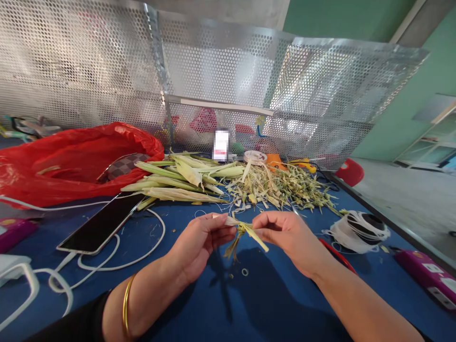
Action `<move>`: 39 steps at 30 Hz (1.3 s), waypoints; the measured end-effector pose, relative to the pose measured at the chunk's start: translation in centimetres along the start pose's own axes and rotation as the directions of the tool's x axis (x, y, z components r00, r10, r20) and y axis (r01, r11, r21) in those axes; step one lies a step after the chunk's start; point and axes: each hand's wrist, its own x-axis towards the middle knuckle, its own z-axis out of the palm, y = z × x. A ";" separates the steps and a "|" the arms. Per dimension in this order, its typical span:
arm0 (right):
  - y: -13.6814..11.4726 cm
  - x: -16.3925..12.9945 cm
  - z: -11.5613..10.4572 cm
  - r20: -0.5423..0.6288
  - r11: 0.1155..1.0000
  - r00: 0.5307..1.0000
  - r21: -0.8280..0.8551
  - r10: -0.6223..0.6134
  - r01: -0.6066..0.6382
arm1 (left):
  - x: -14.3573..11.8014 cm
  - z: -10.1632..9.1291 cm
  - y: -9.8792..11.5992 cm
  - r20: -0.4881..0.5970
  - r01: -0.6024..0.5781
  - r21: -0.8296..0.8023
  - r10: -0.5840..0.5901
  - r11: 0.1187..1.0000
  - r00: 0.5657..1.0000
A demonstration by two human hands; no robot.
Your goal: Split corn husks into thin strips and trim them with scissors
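Between my hands, above the blue table, is a small knotted piece of corn husk (pixel 242 229), with a pale strip slanting down to the right and frayed ends hanging below. My left hand (pixel 199 242), a gold bangle on its wrist, pinches its pale left end between thumb and fingers. At the knot's right side, my right hand (pixel 285 237) has thumb and forefinger closed on a husk strip; the fingertips partly hide the grip. Just beyond lie long green-white husks (pixel 181 183) and a heap of shredded husk bits (pixel 281 185).
A red plastic bag (pixel 81 161) and a charging tablet (pixel 103 223) with white cables are on the left. To the right lie a spool of white thread (pixel 359 230) and a purple box (pixel 427 275). A perforated metal screen (pixel 221 71) stands behind a lit phone (pixel 221 145).
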 end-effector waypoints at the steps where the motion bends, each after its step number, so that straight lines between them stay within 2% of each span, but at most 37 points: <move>1: 0.1 0.1 0.0 0.002 1.000 1.000 0.012 0.013 -0.013 | 0.0 0.0 0.0 -0.011 0.004 -0.012 -0.004 1.000 1.000; 5: 0.1 0.2 0.0 0.014 1.000 1.000 0.007 -0.017 0.017 | 0.1 0.0 0.1 -0.032 -0.031 0.024 0.031 0.999 0.999; 10: -0.1 0.2 -0.2 -0.012 0.973 0.986 -0.164 -0.165 0.160 | -0.3 0.0 0.3 -0.005 -0.158 0.201 0.162 0.967 0.987; 13: -0.3 0.2 -0.1 -0.014 0.948 0.976 -0.241 -0.216 0.207 | -0.8 0.3 0.3 0.040 -0.106 0.263 0.099 0.959 0.994; 17: -0.3 0.1 0.3 0.018 0.944 0.978 -0.256 -0.209 0.207 | -1.1 0.7 0.2 0.100 -0.008 0.311 -0.024 0.950 0.995; 27: 0.0 0.2 0.7 0.037 0.974 0.989 -0.172 -0.145 0.149 | -0.9 0.0 -0.2 0.160 0.088 0.242 -0.130 0.966 0.979; 33: 0.3 0.2 0.6 0.066 0.985 0.992 -0.127 -0.111 0.119 | -0.8 -0.2 -0.2 0.184 0.132 0.277 -0.187 0.952 0.965; 36: 0.2 0.1 0.7 0.029 0.982 0.989 -0.114 -0.146 0.148 | -0.7 -0.1 -0.4 0.154 0.123 0.266 -0.168 0.956 0.974; 39: 0.2 -0.1 1.0 -0.081 0.970 0.972 -0.120 -0.220 0.209 | -0.9 0.2 -0.5 0.121 0.112 0.253 -0.147 0.961 0.982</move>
